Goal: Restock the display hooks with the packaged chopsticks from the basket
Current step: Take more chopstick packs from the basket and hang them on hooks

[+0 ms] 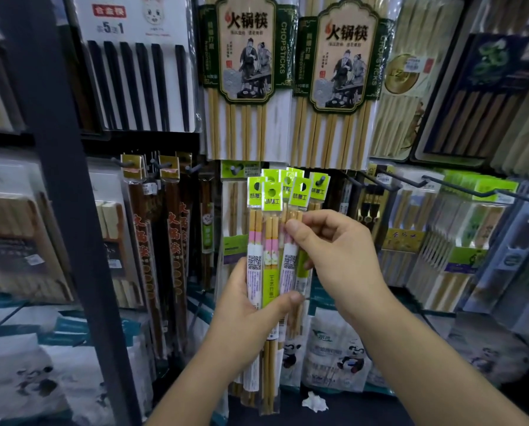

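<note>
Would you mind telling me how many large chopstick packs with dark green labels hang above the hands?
2 large chopstick packs: one at top centre, the other immediately to its right. More may hang hidden behind each.

Lime-green-headed chopstick packs [270, 241] (pink bands)

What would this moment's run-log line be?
left hand: grips fanned chopstick packs | right hand: pinches upper part of one pack | packs: held before display hook, not hung | basket: not in view
</note>
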